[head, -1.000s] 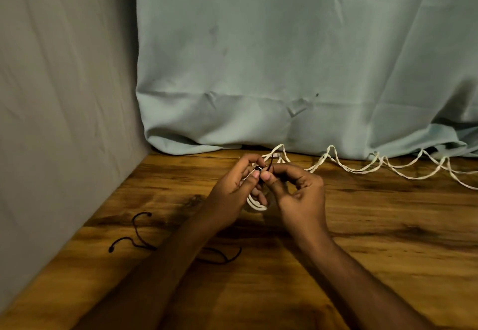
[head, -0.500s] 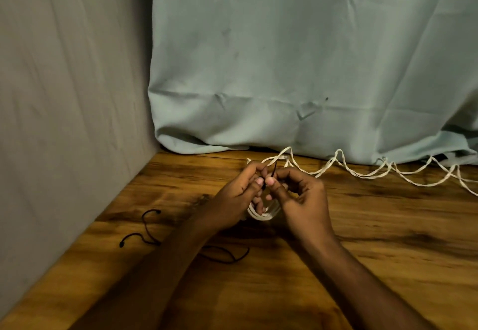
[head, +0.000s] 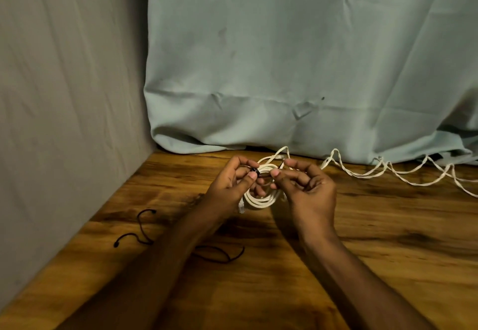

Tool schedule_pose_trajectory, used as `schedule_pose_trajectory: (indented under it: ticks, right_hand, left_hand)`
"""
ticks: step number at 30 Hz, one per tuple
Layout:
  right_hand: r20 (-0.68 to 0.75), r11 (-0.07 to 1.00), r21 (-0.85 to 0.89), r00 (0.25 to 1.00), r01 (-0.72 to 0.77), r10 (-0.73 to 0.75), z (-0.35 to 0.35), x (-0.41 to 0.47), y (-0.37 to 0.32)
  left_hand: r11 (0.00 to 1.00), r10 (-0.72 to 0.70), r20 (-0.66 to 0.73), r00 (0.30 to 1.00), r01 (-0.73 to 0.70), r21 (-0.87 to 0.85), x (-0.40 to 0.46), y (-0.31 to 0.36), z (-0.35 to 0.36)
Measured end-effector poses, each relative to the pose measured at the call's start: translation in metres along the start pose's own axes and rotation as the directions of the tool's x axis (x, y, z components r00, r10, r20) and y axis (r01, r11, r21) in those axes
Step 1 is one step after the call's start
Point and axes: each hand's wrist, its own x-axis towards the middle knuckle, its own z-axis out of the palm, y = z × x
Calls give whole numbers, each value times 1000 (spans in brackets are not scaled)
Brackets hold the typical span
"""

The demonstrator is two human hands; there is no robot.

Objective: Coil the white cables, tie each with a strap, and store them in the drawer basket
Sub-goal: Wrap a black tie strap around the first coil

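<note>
**Both hands pinching a black strap around a coiled white cable**

While the wooden table (head: 388, 265) is bearing everything in the scene, the two hands are meeting above its far middle part, near the hanging cloth. The left hand (head: 230, 185) is curling its thumb and forefinger around one end of a thin black strap (head: 254, 170), pinching it at the top of the coil. The right hand (head: 307, 187) is pinching the other end of that strap between thumb and forefinger, with its remaining fingers curling loosely inward. Between the two hands the coiled white cable (head: 261, 199) is hanging in several loops, its lower curve showing just above the tabletop and a small clear plug sticking out at its lower left.

A second, loose white cable (head: 375, 173) is lying in zigzag bends along the back edge of the table, running from behind the right hand out toward the right border. Two spare black straps are lying on the table near the left forearm: one strap (head: 141, 229) is curling beside the grey wall (head: 64, 97), and another strap (head: 222, 254) is looping partly under the forearm. The pale blue-green cloth (head: 297, 58) is draping down behind the table.
</note>
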Motion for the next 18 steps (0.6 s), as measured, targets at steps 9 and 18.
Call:
schedule_pose_trajectory:
  ticks: [9,18]
  right_hand:
    - [67,961,-245,991,132,-119,-2,2,3]
    - [62,923,-376,996,80,-61,-5,5,3]
  left_hand:
    - [992,89,-49,995,-83,100,0,0,2]
    - [941,159,-27,987,-143,307,-5,1,5]
